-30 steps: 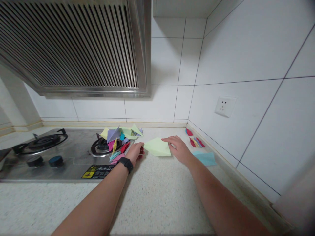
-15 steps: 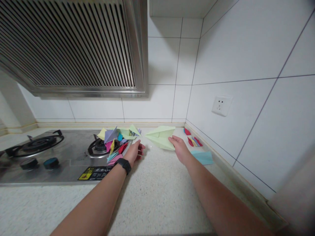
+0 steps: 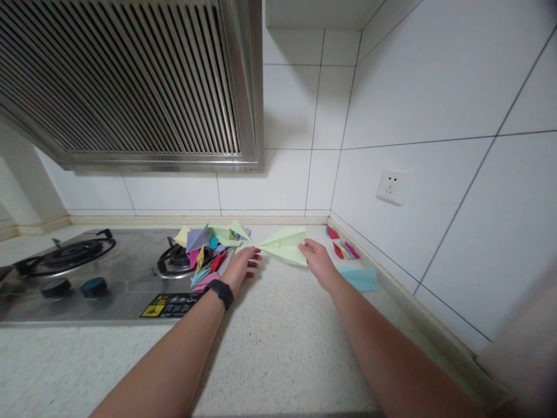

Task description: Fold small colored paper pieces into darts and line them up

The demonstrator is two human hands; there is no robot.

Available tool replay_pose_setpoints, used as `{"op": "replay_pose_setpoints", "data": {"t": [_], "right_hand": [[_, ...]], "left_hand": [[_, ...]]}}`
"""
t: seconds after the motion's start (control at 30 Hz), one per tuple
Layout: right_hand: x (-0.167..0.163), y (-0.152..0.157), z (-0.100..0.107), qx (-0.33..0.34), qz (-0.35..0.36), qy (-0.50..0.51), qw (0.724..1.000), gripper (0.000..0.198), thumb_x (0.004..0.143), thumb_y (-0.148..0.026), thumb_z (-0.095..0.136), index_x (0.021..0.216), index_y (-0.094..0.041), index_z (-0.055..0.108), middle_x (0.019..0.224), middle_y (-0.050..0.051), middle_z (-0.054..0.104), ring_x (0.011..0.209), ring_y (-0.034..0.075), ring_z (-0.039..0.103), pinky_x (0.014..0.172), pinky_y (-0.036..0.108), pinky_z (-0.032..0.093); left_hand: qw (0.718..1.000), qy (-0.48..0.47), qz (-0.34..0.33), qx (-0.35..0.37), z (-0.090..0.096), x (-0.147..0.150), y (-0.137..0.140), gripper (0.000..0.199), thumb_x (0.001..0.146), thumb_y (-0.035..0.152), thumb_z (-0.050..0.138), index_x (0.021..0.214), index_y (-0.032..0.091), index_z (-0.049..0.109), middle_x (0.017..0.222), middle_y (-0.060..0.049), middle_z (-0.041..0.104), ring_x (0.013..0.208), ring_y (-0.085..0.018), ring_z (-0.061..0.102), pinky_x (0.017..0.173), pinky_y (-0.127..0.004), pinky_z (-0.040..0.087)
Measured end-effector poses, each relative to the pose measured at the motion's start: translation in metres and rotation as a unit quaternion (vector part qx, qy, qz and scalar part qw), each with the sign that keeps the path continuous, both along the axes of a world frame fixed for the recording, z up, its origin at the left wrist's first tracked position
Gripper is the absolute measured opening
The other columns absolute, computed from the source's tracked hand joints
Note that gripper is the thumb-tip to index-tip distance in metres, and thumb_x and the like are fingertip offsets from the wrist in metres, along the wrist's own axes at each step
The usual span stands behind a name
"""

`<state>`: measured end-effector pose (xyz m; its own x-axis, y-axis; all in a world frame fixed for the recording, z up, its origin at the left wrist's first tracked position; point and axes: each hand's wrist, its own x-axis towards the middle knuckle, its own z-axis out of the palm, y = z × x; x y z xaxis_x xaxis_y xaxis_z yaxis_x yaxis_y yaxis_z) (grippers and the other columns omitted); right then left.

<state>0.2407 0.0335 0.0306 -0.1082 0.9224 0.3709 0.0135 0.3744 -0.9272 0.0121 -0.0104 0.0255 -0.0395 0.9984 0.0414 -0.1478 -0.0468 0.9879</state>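
Observation:
A pale green paper airplane [image 3: 285, 245] points left above the back of the counter. My right hand [image 3: 317, 257] pinches its wide tail end. Close to the plane's nose is my left hand [image 3: 242, 267], wearing a black wristband, with its fingers apart; whether a fingertip touches the nose I cannot tell. To the left of that hand lies a pile of folded papers, among them a purple one [image 3: 198, 238], a red one [image 3: 218, 261], a pink one [image 3: 206, 281] and another pale green one [image 3: 226, 236], spread across the stove's right side.
The gas stove [image 3: 126, 273] fills the left, under a range hood [image 3: 165, 162]. A light blue paper [image 3: 359, 278] and small red folded papers [image 3: 346, 250] lie along the right wall. A socket [image 3: 395, 186] sits on that wall.
My left hand has spread its fingers and moved slightly right, toward the plane's nose. The plane has tilted a little in my right hand's grip.

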Motion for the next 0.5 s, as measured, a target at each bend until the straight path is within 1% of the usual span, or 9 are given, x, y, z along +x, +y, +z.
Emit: {"op": "replay_pose_setpoints", "data": {"t": [0.07,0.1,0.17,0.23,0.3,0.37,0.5], "right_hand": [[-0.0016,-0.0006,0.0006,0.01,0.006,-0.002,1.0,0.024,0.077,-0.04,0.059,0.088,-0.019,0.065,0.073,0.002,0.069,0.065,0.019,0.062,0.057,0.027,0.047],[-0.0024,-0.001,0.0007,0.014,0.008,-0.004,1.0,0.026,0.077,-0.04,0.059,0.091,-0.02,0.066,0.074,0.003,0.07,0.066,0.019,0.063,0.057,0.028,0.047],[-0.0038,-0.0017,0.0005,0.018,0.01,-0.008,1.0,0.027,0.077,-0.039,0.06,0.094,-0.02,0.066,0.073,0.003,0.071,0.069,0.021,0.064,0.06,0.03,0.049],[-0.0048,-0.0022,-0.0004,0.013,0.014,-0.007,1.0,0.025,0.076,-0.038,0.062,0.093,-0.02,0.068,0.072,0.003,0.071,0.069,0.022,0.065,0.062,0.032,0.051],[-0.0055,-0.0027,-0.0015,0.004,0.023,-0.005,1.0,0.024,0.075,-0.036,0.063,0.091,-0.019,0.068,0.072,0.004,0.071,0.069,0.022,0.065,0.062,0.033,0.052],[-0.006,-0.0035,-0.0023,-0.009,0.032,-0.007,0.999,0.023,0.074,-0.035,0.063,0.09,-0.019,0.069,0.071,0.004,0.071,0.069,0.023,0.066,0.062,0.033,0.052],[-0.0065,-0.006,-0.0028,-0.04,0.06,-0.011,0.997,0.021,0.074,-0.032,0.063,0.09,-0.019,0.069,0.072,0.004,0.072,0.068,0.022,0.065,0.061,0.032,0.051]], "left_hand": [[1.0,-0.005,-0.001,0.022,0.0035,0.0025,-0.0031,0.044,0.076,0.049,0.063,0.109,0.02,0.06,0.113,-0.012,0.062,0.084,-0.018,0.062,0.052,-0.021,0.048],[1.0,-0.005,0.006,0.029,0.0046,0.0036,-0.0042,0.047,0.075,0.048,0.065,0.113,0.021,0.058,0.117,-0.013,0.06,0.088,-0.019,0.062,0.053,-0.021,0.049],[0.999,-0.003,0.02,0.04,0.0052,0.0048,-0.0049,0.05,0.073,0.045,0.068,0.116,0.022,0.056,0.117,-0.013,0.06,0.09,-0.02,0.063,0.055,-0.021,0.049],[0.998,0.007,0.013,0.055,0.0038,0.0045,-0.004,0.049,0.073,0.045,0.068,0.114,0.02,0.058,0.109,-0.012,0.063,0.086,-0.019,0.063,0.055,-0.021,0.049],[0.997,0.024,0.002,0.069,0.0015,0.0029,-0.0022,0.043,0.073,0.045,0.067,0.107,0.019,0.061,0.096,-0.009,0.065,0.078,-0.017,0.063,0.053,-0.02,0.046],[0.996,0.037,0.006,0.078,-0.0006,0.0009,-0.0002,0.037,0.073,0.044,0.066,0.1,0.018,0.062,0.087,-0.006,0.064,0.071,-0.015,0.061,0.05,-0.019,0.044],[0.995,0.03,0.019,0.091,-0.0027,-0.0009,0.0021,0.031,0.072,0.041,0.065,0.094,0.019,0.061,0.08,-0.002,0.061,0.065,-0.012,0.058,0.046,-0.018,0.04]]}}
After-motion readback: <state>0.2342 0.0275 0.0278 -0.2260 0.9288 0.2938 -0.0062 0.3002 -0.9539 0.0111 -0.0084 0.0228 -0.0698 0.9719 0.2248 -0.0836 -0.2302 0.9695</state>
